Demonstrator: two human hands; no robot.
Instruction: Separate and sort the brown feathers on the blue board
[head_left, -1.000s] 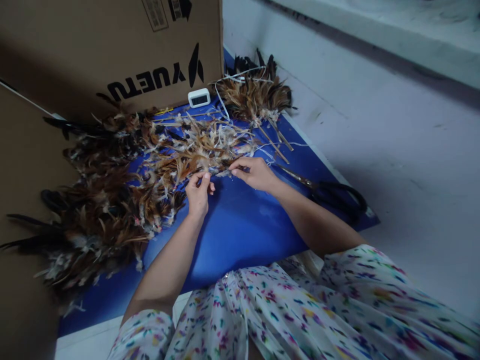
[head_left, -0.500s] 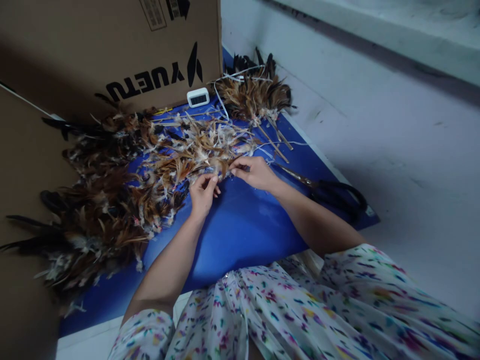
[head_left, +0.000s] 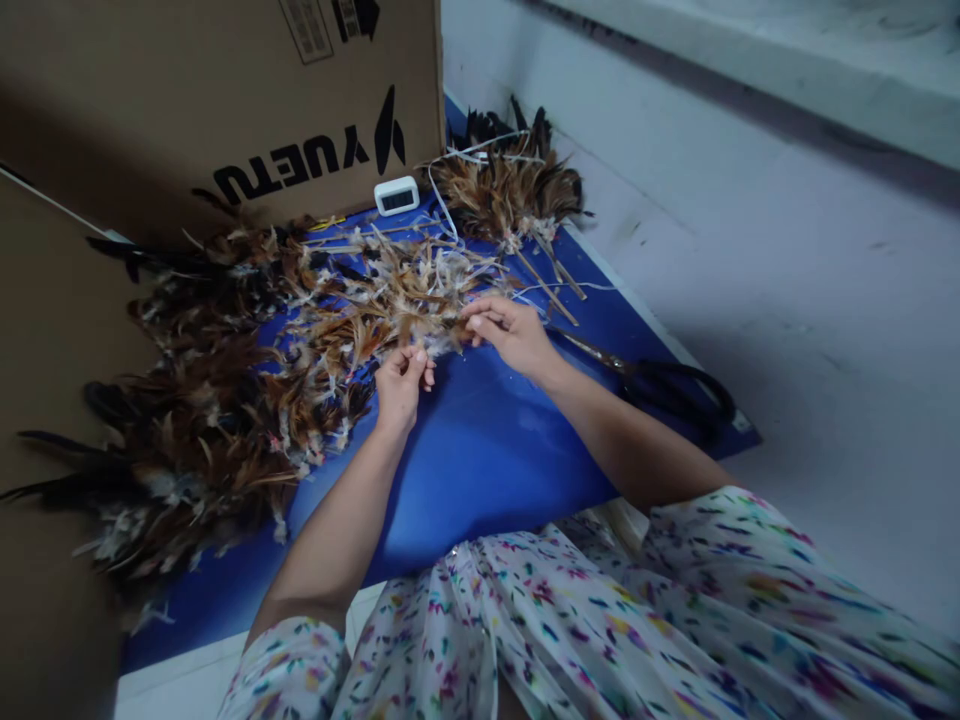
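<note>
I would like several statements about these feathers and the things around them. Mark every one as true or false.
1. The scissors are in the grip of the right hand. False: they lie on the blue surface, and that hand is at the feathers.
2. The small white device is near the cardboard box. True.
3. The big letters on the box are right way up. False: they are upside down.
4. Both forearms are bare. True.

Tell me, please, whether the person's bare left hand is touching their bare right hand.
Apart: the head view shows a blue, flat surface and brown-and-white feathers between the left hand and right hand.
</note>
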